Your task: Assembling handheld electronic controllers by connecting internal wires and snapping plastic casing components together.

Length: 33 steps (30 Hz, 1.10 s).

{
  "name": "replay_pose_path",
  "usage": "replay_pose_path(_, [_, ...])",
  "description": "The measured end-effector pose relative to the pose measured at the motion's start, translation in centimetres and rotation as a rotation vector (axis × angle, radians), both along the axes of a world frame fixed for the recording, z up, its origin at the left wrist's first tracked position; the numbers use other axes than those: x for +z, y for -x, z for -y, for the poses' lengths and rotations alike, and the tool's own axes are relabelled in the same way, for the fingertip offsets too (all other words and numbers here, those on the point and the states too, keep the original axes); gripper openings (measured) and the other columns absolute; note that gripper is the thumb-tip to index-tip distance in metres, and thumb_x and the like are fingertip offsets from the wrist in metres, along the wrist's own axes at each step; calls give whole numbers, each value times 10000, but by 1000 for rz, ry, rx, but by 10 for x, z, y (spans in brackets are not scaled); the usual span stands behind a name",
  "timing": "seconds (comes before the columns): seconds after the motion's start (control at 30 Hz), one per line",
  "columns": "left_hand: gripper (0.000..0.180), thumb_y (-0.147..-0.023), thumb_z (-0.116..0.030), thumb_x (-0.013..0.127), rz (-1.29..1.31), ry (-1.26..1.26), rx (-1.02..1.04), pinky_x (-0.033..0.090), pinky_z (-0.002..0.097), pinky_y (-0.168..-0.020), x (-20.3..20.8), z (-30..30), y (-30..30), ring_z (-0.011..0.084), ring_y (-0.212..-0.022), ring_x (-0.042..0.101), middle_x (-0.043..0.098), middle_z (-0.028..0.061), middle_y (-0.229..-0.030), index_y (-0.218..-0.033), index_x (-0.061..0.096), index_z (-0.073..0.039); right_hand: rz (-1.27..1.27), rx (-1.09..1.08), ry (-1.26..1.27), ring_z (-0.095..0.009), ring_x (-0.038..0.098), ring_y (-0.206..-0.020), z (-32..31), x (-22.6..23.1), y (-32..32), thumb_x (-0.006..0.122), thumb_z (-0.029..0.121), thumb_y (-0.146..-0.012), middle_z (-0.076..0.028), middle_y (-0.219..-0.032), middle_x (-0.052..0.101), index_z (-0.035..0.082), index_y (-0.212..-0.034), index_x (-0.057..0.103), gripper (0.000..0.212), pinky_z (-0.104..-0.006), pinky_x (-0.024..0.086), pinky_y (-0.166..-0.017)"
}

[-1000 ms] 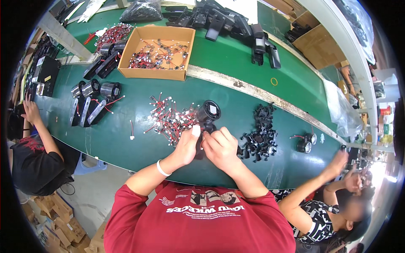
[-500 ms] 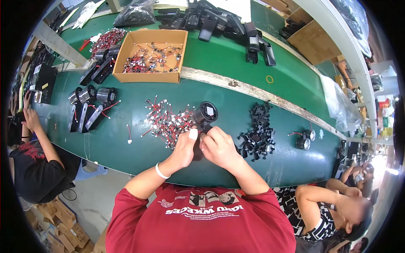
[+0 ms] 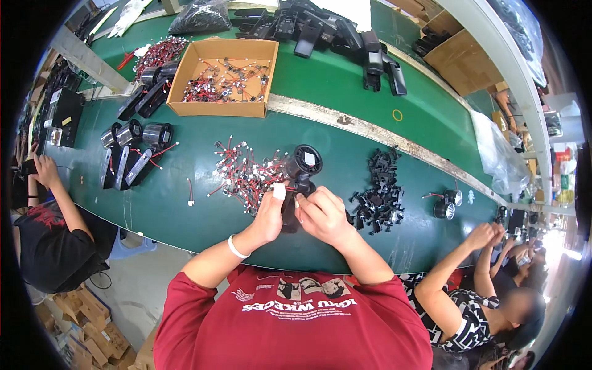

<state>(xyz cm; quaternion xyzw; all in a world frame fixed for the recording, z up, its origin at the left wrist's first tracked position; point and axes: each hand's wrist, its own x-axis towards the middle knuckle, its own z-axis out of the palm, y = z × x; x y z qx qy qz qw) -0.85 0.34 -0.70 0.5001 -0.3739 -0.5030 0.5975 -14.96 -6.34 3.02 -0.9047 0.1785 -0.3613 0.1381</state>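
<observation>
Between my hands is a black handheld fan (image 3: 304, 161) with a round barrel head and a handle. The head points away from me, with a white label on its face. My left hand (image 3: 269, 213), with a white wrap on the thumb and a white wristband, is closed round the handle. The fingers of my right hand (image 3: 322, 213) pinch at the neck just below the head; any small part between them is hidden. Just left of the fan lies a pile of red-and-black wires with white connectors (image 3: 243, 176). Small black plastic parts (image 3: 379, 191) are heaped to the right.
A cardboard box (image 3: 216, 110) of wired parts stands behind the wire pile. More fans (image 3: 129, 160) lie at left, and two round motor units (image 3: 445, 206) at right. Black housings (image 3: 345, 37) are stacked at the back. Co-workers sit left (image 3: 58, 240) and right (image 3: 459, 308).
My right fingers have shifted slightly on the fan's neck, and the fan has barely moved. The co-worker at right has stretched both arms forward over the table.
</observation>
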Motion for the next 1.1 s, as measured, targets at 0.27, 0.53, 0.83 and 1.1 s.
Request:
replay_pose_path(0.27, [607,-1046,-445,221,-68,-103,-124,462,312,-685,-4,-4,-7,159,-716,575,629,72,-790,-924,608,5,-31,26,-26,-217,540,-647,3,3,-1,719,-6,-635,-68,-752,486,-40,-911,654,285,-314,458,-501])
replay_pose_path(0.53, [602,-1047,-445,240,-7,-54,-94,455,325,-723,-1,-1,-6,190,-727,575,623,97,-786,-903,595,20,-28,29,-57,-218,545,-651,4,2,-2,715,-15,-645,-70,-752,488,-33,-896,648,261,-322,466,-520])
replay_pose_path(0.83, [607,-1048,-451,234,7,-41,-102,446,332,-701,3,-1,-7,188,-697,551,603,87,-756,-849,575,10,-45,19,-76,-218,550,-661,5,4,-3,716,-12,-664,-71,-757,478,-25,-890,645,237,-330,472,-543])
replay_pose_path(1.1, [597,-1049,-427,230,42,-46,-98,447,352,-699,5,-1,-6,230,-674,559,593,116,-735,-824,566,13,-93,27,-83,-229,561,-697,5,6,-3,708,3,-652,-77,-783,478,-12,-886,628,248,-333,489,-559])
